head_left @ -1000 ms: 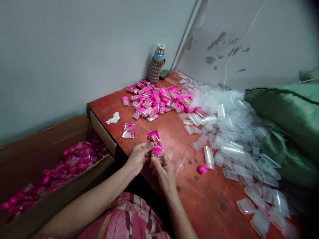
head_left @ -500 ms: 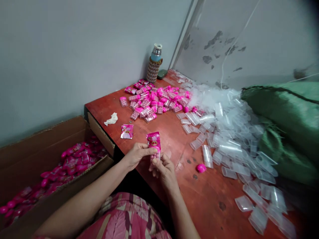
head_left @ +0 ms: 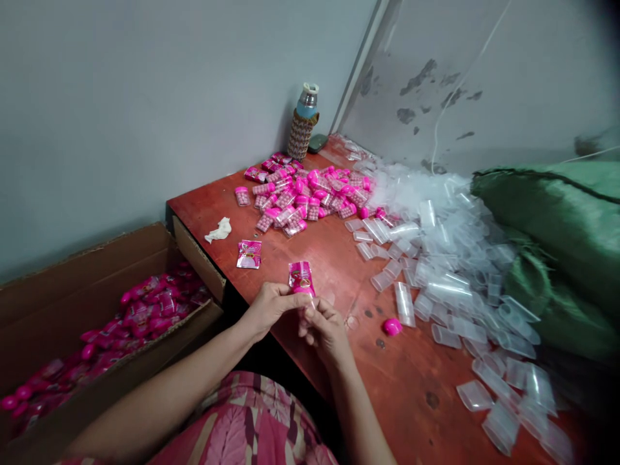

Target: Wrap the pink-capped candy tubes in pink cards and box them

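My left hand point(head_left: 272, 309) is closed at the table's front edge, with its thumb pressed on a printed pink sachet point(head_left: 301, 276). The sachet stands up above the fingers. My right hand point(head_left: 328, 330) meets it from the other side, thumb and fingers pinched round the lower part, a small container of pink candy balls. That container is largely covered by the fingers. A second pink sachet point(head_left: 249, 254) lies flat beyond my left hand. To the right of my hands, a single pink cap-like piece point(head_left: 392, 327) rests on the red table point(head_left: 411, 381).
Many candy containers with pink tops point(head_left: 310, 194) lie heaped at the back, near a bottle point(head_left: 303, 126) in a knitted cover. Clear plastic sleeves point(head_left: 445, 290) spread along the right, beside a green sack point(head_left: 571, 245). A cardboard box point(head_left: 111, 252) of pink packs stands left. Crumpled tissue point(head_left: 219, 230) lies nearby.
My right hand's fingers have closed higher over the candy container, covering more of it. The sachet sits slightly lower in the grip. The view has shifted a little.
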The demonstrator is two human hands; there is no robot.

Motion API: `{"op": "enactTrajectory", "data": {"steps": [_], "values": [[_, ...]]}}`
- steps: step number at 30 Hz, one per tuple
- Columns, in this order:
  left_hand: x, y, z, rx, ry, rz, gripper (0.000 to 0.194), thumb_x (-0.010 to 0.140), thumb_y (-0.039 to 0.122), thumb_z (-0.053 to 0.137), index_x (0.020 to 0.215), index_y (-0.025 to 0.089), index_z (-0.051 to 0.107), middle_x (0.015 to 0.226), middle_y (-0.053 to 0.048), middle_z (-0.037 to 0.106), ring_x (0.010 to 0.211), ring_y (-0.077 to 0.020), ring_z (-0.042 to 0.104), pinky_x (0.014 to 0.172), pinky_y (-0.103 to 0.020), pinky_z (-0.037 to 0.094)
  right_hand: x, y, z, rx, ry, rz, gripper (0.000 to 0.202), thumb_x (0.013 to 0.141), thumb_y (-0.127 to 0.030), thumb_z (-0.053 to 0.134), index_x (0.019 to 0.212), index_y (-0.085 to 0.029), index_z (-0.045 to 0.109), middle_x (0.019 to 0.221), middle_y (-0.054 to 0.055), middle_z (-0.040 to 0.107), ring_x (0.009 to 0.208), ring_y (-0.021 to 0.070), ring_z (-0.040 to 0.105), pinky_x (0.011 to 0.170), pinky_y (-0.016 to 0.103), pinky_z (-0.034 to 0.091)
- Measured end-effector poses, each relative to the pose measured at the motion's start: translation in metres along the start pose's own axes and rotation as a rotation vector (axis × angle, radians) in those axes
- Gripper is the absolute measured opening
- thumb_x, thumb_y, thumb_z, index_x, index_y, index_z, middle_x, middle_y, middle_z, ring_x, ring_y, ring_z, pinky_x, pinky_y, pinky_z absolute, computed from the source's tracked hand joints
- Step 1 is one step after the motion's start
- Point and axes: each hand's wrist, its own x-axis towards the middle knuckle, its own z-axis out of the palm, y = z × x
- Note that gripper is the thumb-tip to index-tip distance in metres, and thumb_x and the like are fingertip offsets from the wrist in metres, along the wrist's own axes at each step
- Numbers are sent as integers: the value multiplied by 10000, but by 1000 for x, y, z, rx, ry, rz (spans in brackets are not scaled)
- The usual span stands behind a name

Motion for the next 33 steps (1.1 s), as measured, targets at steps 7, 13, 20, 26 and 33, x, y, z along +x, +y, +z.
{"op": "enactTrajectory", "data": {"steps": [7,13,20,26,33], "values": [[-7,-7,-3,-220,2,56,244,742,323,582,667,92,603,609,-47,600,478,-129,545,476,-260,431,2,3,10,-26,42,-21,174,750,-316,607,725,-165,524,503,-40,557,359,45,405,352,156,270],[-8,-19,-4,-204,-1,13,218,723,280,614,623,89,579,514,-17,537,454,-136,532,490,-296,453,2,9,12,31,144,-46,223,720,-305,643,803,-193,469,515,-52,577,351,58,444,333,143,293],[-14,-17,-8,-226,70,47,200,711,280,628,673,84,611,603,-31,574,495,-128,532,490,-293,459,-3,8,11,197,28,-53,209,745,-301,626,879,-202,499,674,-6,640,522,111,586,484,212,456],[-23,-14,-9,-97,180,119,224,701,288,645,613,83,627,548,-32,597,515,-116,557,557,-255,454,3,5,26,222,32,-51,166,738,-238,637,812,-203,493,573,-37,625,474,95,568,494,196,445],[-50,22,-53,-338,589,520,612,690,672,408,855,143,668,870,-113,688,868,-238,625,812,-393,471,3,0,18,113,91,-66,165,765,-320,598,806,-205,488,674,3,649,526,110,575,488,213,442]]}}
